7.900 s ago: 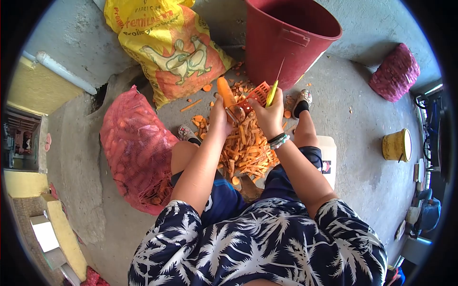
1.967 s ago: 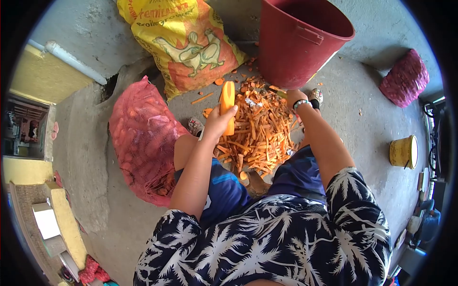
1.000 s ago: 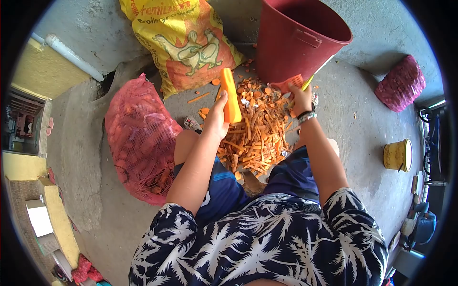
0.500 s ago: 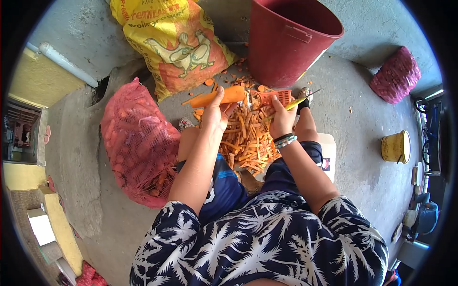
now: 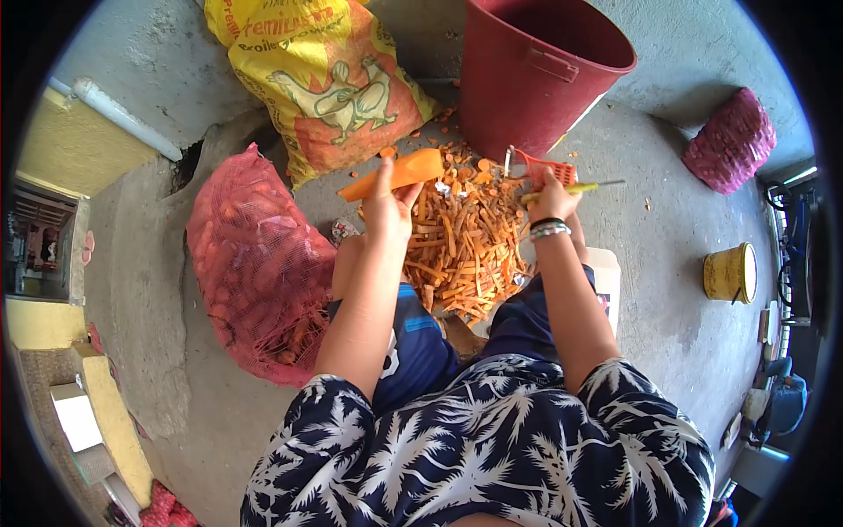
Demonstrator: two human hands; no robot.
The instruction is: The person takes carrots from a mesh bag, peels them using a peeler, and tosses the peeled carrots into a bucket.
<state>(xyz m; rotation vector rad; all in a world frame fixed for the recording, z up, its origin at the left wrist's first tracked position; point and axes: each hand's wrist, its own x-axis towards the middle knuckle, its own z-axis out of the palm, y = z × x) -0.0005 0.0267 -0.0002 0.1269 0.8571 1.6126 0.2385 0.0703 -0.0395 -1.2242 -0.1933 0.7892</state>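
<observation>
A peeled orange carrot point(image 5: 416, 169) is gripped in my left hand point(image 5: 389, 211), its narrow end pointing left. My right hand point(image 5: 557, 198) is closed around two tools: a red-orange peeler point(image 5: 532, 164) and a small knife point(image 5: 583, 187) with a yellow-green handle, its thin blade pointing right. Peeler and carrot are apart. Below and between my hands lies a heap of carrot peelings point(image 5: 465, 250) on the floor between my legs, with round carrot ends scattered at its far side.
A red mesh sack of carrots point(image 5: 250, 255) leans by my left leg. Ahead stand a yellow printed feed sack point(image 5: 338, 105) and a tall red bin point(image 5: 536, 88). To the right are a yellow bucket point(image 5: 724, 274) and a purple-red mesh sack point(image 5: 731, 145).
My right hand has moved right with the peeler and knife, away from the carrot. My left hand has shifted slightly left, and the carrot still sits in it.
</observation>
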